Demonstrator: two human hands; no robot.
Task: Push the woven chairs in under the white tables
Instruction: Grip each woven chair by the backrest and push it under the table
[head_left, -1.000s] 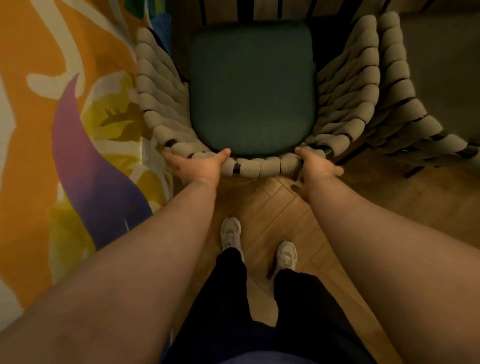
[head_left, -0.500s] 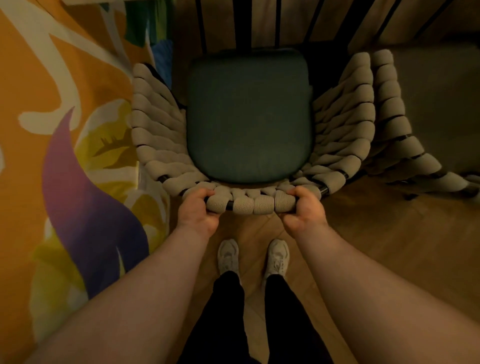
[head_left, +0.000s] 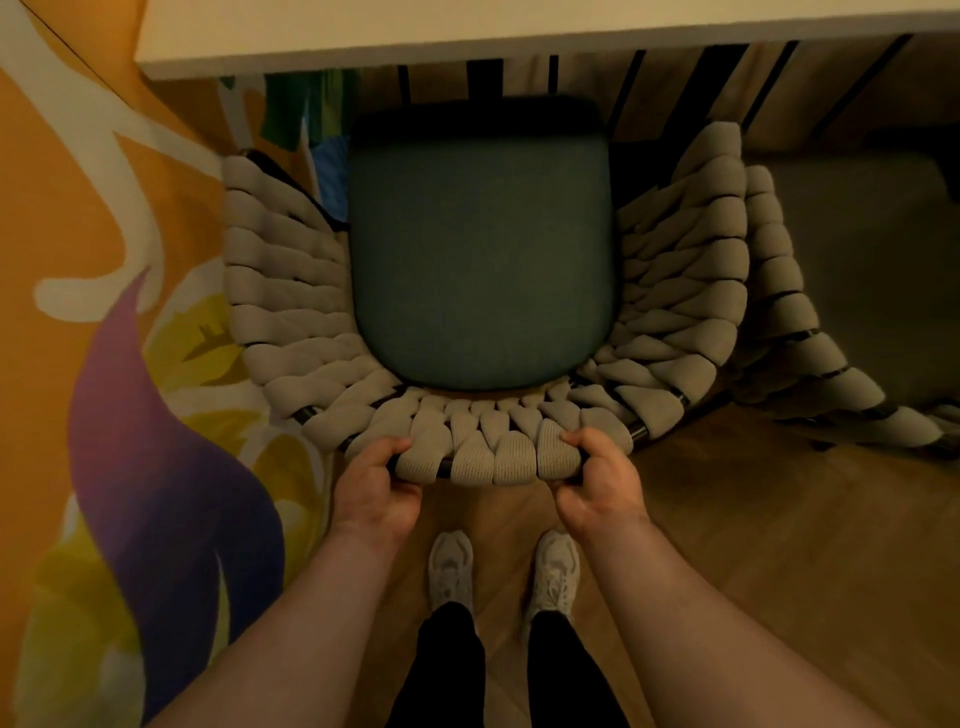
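As you look down, L to R: orange mural wall (head_left: 104, 208) w/ purple and yellow shapes. Your left hand (head_left: 376, 488) grips the near back rim of the woven chair (head_left: 483, 457), fingers curled round it. Chair stands on the wood floor (head_left: 779, 519); its green seat cushion (head_left: 480, 260) has its far edge just short of the white table (head_left: 519, 31). Your right hand (head_left: 597, 483) grips the same rim, likewise curled. Second woven chair (head_left: 810, 353) sits just beside, on the R.
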